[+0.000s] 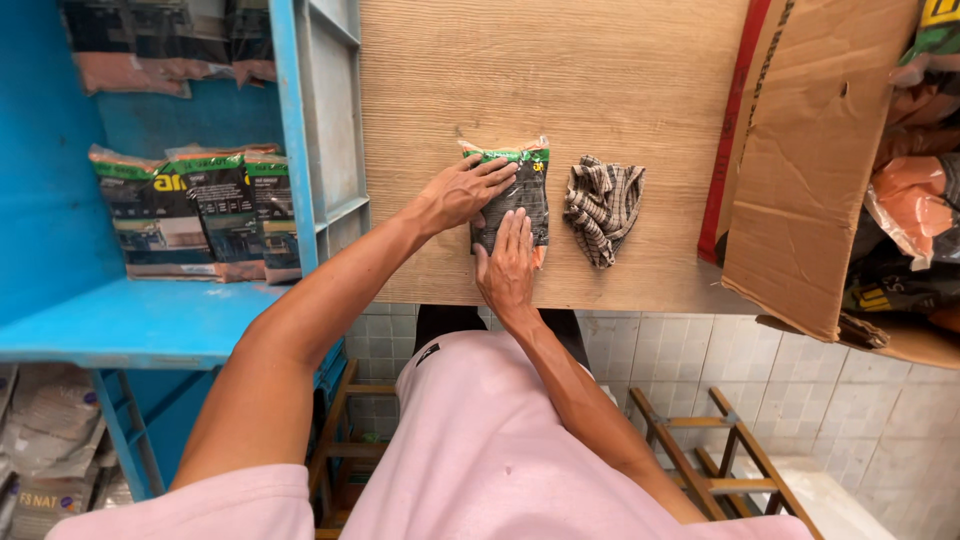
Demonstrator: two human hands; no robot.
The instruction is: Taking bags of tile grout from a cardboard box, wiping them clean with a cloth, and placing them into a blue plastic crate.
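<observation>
Two hands (465,190) (507,265), one packet (512,195)

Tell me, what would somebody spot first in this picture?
Both bare hands, left hand and right hand, press flat on a dark plastic packet with a green top in the middle of the pale wooden table. Beside it to the right lies a crumpled checked cloth. Similar packets stand in the blue tray at left.
</observation>
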